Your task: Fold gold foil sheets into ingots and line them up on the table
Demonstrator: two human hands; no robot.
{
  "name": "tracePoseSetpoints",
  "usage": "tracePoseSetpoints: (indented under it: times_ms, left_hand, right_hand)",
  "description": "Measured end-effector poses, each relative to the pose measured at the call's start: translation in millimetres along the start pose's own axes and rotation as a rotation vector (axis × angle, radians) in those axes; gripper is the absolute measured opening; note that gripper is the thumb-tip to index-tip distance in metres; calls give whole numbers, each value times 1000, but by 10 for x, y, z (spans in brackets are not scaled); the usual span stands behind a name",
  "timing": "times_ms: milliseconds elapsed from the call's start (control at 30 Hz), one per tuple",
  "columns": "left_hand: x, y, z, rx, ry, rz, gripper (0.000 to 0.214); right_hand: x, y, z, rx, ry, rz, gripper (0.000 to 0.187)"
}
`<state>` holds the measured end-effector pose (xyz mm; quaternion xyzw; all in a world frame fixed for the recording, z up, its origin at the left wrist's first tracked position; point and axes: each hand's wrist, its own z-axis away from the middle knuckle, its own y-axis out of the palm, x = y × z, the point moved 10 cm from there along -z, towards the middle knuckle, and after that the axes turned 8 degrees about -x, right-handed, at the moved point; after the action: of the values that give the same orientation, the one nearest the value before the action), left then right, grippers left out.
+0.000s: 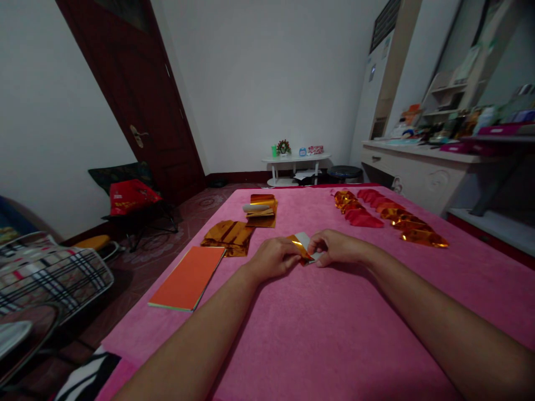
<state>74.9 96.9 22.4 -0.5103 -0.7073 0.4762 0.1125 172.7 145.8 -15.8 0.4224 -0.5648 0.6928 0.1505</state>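
Note:
On the pink-covered table, a sheet of gold foil paper (299, 245) with a pale grey back lies partly folded between my hands. My left hand (278, 257) has its fingers closed on the sheet's left side. The fingertips of my right hand (328, 248) pinch its right edge, where a small reddish bit shows. Nearest to my left hand is a fanned pile of gold foil sheets (228, 236). Behind that sits a stack of gold foil paper (263, 217) with a grey rounded object (256, 208) on top. An orange paper stack (190, 275) lies at the left edge.
Rows of folded gold foil pieces (418, 231) and red folded pieces (363, 217) lie at the table's far right. A low white table (296, 158) stands by the wall. To the left, a red bag (132, 196) rests on a folding chair. A dresser (422, 172) stands right.

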Motion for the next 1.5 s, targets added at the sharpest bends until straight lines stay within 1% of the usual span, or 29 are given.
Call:
tracePoseSetpoints:
  times_ms: [167,267,400,467,633,700,800,867,933,1033,1100,1200,1300,1433,1500]
  left_hand:
    - [100,-22,-12,-55,-86,-31,20]
    - [129,-29,-11,-82,-101,-45,19]
    - [151,-24,-4,-99,-114,-48,20]
    - [129,-8,-4,-82,-94,-19,21]
    - [-14,11,-3,-4,23,82,25]
    - [-30,-1,-4,5,32,87,21]
    - [-21,-6,1,6,7,124,16]
    - [-4,-12,8,-6,-24,170,16]
    - [45,-28,18,-37,-78,209,21]
    - [146,-29,30,-72,-158,238,29]
    - [182,-12,24,-81,-170,245,31]
    - [172,1,5,-98,-155,221,27]
    - [31,-16,11,-97,-94,92,19]
    - [-349,-9,116,-39,100,-149,16]
    - [-495,20,200,-7,167,-220,16]
  right_hand:
    - [73,32,37,8,-14,-20,25]
    - [112,75,59,14,-16,-60,22]
    - [111,73,56,-14,-20,-41,21]
    - [101,60,45,-14,-28,-23,21]
    - [58,13,12,-6,-37,49,24]
    - [40,7,8,-5,-25,91,26]
    - [97,-30,19,-65,-35,229,30]
    - [217,-47,47,-123,-83,369,30]
    - [361,-22,91,-161,-158,476,27]
    - [469,58,169,-169,-250,510,17]
    - [492,88,230,-187,-325,518,13]
    - [558,94,371,-243,-492,554,19]
    - [643,103,554,-268,-634,579,24]
    - [733,159,846,-263,-791,625,24]
    - [731,159,976,-274,-825,612,23]
